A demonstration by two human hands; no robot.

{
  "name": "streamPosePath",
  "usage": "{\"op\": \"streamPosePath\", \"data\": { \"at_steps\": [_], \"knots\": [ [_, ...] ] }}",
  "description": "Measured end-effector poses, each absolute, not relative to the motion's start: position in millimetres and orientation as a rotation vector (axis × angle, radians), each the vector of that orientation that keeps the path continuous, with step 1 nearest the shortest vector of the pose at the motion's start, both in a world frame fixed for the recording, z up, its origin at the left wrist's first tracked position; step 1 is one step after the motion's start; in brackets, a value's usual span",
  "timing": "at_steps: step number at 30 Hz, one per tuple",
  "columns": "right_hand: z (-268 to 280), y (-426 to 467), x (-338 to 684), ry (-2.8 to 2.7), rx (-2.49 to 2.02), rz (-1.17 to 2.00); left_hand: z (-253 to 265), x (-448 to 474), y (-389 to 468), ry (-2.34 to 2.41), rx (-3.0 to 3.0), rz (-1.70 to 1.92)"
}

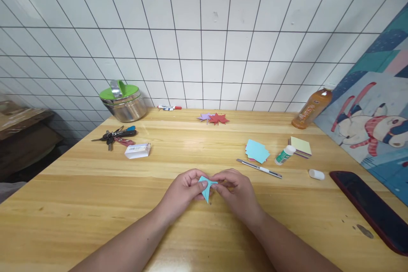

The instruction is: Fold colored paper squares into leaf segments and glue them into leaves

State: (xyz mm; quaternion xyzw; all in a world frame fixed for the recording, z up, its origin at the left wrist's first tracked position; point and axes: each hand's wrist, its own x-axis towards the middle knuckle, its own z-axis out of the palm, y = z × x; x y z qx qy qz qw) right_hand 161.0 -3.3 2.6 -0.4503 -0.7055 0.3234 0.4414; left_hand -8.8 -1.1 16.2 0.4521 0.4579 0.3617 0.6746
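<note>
A small piece of folded light-blue paper [206, 191] is held between both hands just above the wooden table [121, 204]. My left hand [184, 187] is closed on its left side, the thumb pressed flat on the paper. With thumb and forefinger, my right hand [236, 191] pinches the paper's right-hand point. One narrow tip of the paper points down toward me. The fingers behind the paper are partly hidden. Beyond the right hand lie a utility knife [259, 168] and a stack of light-blue paper sheets [256, 151].
An uncapped glue stick [284, 155], its white cap [316, 174], a pad of coloured paper [300, 146], a phone [369, 208] and a drink bottle [312, 108] are at right. Red [218, 118] and purple paper stars, a marker [169, 108], a pot [124, 102], keys [110, 137] and a small box [137, 151] lie farther back.
</note>
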Motion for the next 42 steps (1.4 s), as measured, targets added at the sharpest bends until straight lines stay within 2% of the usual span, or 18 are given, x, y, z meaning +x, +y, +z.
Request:
{"op": "streamPosePath", "data": {
  "at_steps": [13, 18, 23, 33, 38, 42],
  "knots": [
    [1.9, -1.3, 160.6, -1.863, -1.112, 0.729, 11.8, -9.7, -1.7, 0.906, 0.941, 0.806],
    [1.8, -1.8, 164.0, -1.965, -1.090, 0.521, 16.8, -8.6, -3.7, 0.816, 1.014, 0.814],
    [2.9, -2.7, 167.8, -2.113, -1.088, 0.418, 11.7, -4.7, -5.1, 0.954, 1.198, 0.800],
    [0.6, 1.6, 168.3, -1.970, -0.962, 0.721, 13.5, -4.9, -4.4, 0.976, 1.212, 0.791],
    [-1.1, 0.0, 161.7, -1.752, -1.056, 1.001, 13.7, -3.2, -3.3, 0.937, 1.109, 0.792],
    [-2.3, -1.9, 156.4, -1.680, -1.163, 1.082, 10.6, -4.4, -3.0, 0.965, 1.131, 0.800]
  ]
}}
